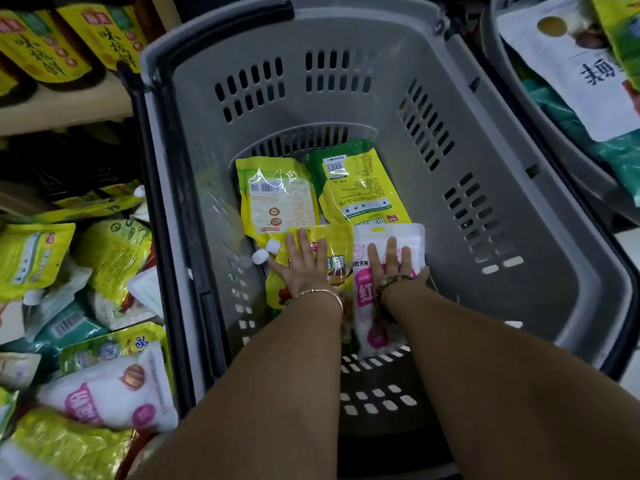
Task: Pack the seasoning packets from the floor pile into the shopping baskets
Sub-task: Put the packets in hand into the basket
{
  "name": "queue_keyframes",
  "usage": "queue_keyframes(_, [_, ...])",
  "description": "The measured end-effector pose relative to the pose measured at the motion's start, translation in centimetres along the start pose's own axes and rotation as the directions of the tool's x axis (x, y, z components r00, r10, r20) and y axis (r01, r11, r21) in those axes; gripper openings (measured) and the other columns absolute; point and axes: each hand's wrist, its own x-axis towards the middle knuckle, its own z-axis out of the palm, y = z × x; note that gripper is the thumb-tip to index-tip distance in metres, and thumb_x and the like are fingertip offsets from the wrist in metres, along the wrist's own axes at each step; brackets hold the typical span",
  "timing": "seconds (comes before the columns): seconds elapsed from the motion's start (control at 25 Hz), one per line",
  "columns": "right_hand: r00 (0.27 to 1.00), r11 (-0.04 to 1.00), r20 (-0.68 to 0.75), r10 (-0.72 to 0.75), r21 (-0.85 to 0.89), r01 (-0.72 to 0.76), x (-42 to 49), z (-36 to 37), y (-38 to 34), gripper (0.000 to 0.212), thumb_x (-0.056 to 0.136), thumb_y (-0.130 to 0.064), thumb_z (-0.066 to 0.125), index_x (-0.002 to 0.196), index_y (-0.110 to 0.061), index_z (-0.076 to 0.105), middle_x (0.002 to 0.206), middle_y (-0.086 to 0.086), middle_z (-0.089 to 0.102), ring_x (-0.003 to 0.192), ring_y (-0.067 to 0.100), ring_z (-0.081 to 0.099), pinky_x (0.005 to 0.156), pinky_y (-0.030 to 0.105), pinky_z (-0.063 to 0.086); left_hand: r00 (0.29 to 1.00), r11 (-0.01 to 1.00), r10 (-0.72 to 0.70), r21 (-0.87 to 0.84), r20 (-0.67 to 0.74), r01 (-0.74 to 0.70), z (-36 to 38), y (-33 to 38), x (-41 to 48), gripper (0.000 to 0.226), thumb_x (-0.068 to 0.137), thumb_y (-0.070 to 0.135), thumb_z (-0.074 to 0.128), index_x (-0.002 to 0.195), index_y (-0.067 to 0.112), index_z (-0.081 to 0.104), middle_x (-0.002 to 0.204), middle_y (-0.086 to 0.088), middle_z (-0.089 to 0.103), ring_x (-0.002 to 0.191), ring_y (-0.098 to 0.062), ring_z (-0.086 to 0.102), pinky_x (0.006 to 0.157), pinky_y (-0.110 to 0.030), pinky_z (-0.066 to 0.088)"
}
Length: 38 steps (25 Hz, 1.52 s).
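Pile: packets on floor, left of basket. Left hand: grip released, flat on yellow packet on the basket bottom. Right hand: grip released, flat on white packet beside it.

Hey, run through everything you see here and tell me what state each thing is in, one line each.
Left hand, open, fingers flat on the yellow packet.
Right hand, open, fingers flat on the white and pink packet.
Yellow packet, lying flat in the grey basket.
White and pink packet, lying flat beside it.
Far packets, barcode side up.
Grey basket, partly filled.
Handle, folded down.
Floor pile, unpacked.
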Motion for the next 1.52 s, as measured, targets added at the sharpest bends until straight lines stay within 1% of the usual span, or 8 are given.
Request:
queue_keyframes(0.24, [0.994, 0.995, 0.087, -0.069, -0.060, 0.074, -0.2, -1.4, 0.9, 0.090, 0.092, -0.045, 0.046, 0.143, -0.029, -0.027, 0.149, 0.013, -0.034, 0.142, 0.035, -0.018, 0.112, 0.061, 0.006, 0.993, 0.993, 0.105, -0.057, 0.061, -0.102, -2.7, -2.1, -0.4, 0.082, 0.097, 0.035, 0.046, 0.150, 0.017, -0.014, 0.155, -0.018, -0.021, 0.142, -0.042, -0.013, 0.108, -0.066, 0.014])
queue_keyframes(0.36, [0.995, 0.999, 0.094, -0.028, -0.031, 0.031, -2.2, -3.0, 0.9, 0.083, 0.097, -0.039, 0.042, 0.145, -0.018, -0.023, 0.153, 0.020, -0.021, 0.144, 0.036, -0.006, 0.115, 0.049, 0.013, 0.992, 0.983, 0.092, -0.165, 0.087, -0.077, -5.1, -2.8, -1.1, 0.103, 0.077, 0.048, 0.070, 0.150, 0.010, 0.008, 0.153, -0.021, 0.018, 0.137, -0.044, 0.025, 0.107, -0.055, 0.029])
queue_keyframes(0.44, [0.999, 0.996, 0.029, -0.044, 0.085, 0.041, -4.4, -5.2, 0.6, 0.062, 0.102, -0.025, 0.033, 0.146, 0.004, 0.001, 0.154, 0.024, 0.010, 0.143, 0.032, 0.015, 0.109, 0.035, 0.024, 0.988, 0.956, 0.154, -0.258, 0.025, -0.142, -6.9, -3.2, -2.5, 0.095, 0.066, 0.051, 0.078, 0.139, 0.009, 0.035, 0.139, -0.016, 0.045, 0.122, -0.037, 0.048, 0.098, -0.048, 0.043])
queue_keyframes(0.52, [1.000, 0.983, -0.014, -0.016, 0.181, 0.018, -6.1, -7.3, 0.8, 0.048, 0.099, -0.019, 0.042, 0.138, 0.008, 0.032, 0.145, 0.021, 0.036, 0.134, 0.032, 0.036, 0.104, 0.034, 0.033, 0.965, 0.907, 0.260, -0.332, -0.047, -0.260, -8.7, -3.8, -4.6, 0.094, 0.068, 0.050, 0.078, 0.141, 0.012, 0.033, 0.141, -0.013, 0.044, 0.123, -0.033, 0.048, 0.098, -0.045, 0.045])
queue_keyframes(0.68, [0.949, 0.889, -0.264, -0.173, 0.374, 0.266, -8.7, -11.5, -1.1, 0.088, 0.082, -0.039, 0.067, 0.150, -0.017, 0.015, 0.154, 0.011, 0.023, 0.137, 0.029, 0.032, 0.108, 0.037, 0.033, 0.876, 0.837, 0.333, -0.318, -0.350, -0.445, -11.6, -7.4, -9.9, 0.106, 0.072, 0.050, 0.075, 0.151, 0.021, 0.012, 0.154, -0.008, 0.026, 0.138, -0.027, 0.031, 0.108, -0.041, 0.035])
queue_keyframes(0.96, [0.659, 0.817, -0.616, -0.433, 0.042, 0.575, -14.5, -15.8, -9.0, 0.081, 0.081, -0.041, 0.067, 0.147, -0.021, 0.025, 0.149, 0.010, 0.033, 0.134, 0.024, 0.036, 0.107, 0.030, 0.031, 0.805, 0.768, 0.049, -0.493, -0.592, -0.409, -10.6, -21.4, -16.5, 0.086, 0.075, 0.039, 0.076, 0.146, 0.021, 0.031, 0.148, -0.003, 0.034, 0.135, -0.021, 0.036, 0.107, -0.030, 0.034])
queue_keyframes(1.28, [0.351, 0.520, -0.479, -0.805, -0.283, 0.806, -19.1, -12.4, -27.9, 0.076, 0.082, -0.042, 0.063, 0.146, -0.027, 0.027, 0.151, 0.002, 0.032, 0.137, 0.020, 0.033, 0.111, 0.040, 0.026, 0.711, 0.638, -0.464, -0.756, -0.529, -0.146, 0.3, -35.0, -22.1, 0.081, 0.075, 0.035, 0.077, 0.143, 0.020, 0.036, 0.144, -0.002, 0.042, 0.132, -0.019, 0.040, 0.105, -0.031, 0.035])
queue_keyframes(1.52, [0.420, 0.497, -0.284, -0.862, -0.310, 0.810, -18.8, -5.3, -38.0, 0.070, 0.087, -0.041, 0.058, 0.147, -0.029, 0.025, 0.147, 0.003, 0.037, 0.132, 0.022, 0.038, 0.105, 0.034, 0.032, 0.625, 0.451, -0.693, -0.892, -0.358, -0.011, 11.6, -38.4, -23.1, 0.078, 0.078, 0.033, 0.074, 0.144, 0.022, 0.034, 0.145, -0.002, 0.041, 0.130, -0.021, 0.041, 0.099, -0.032, 0.036])
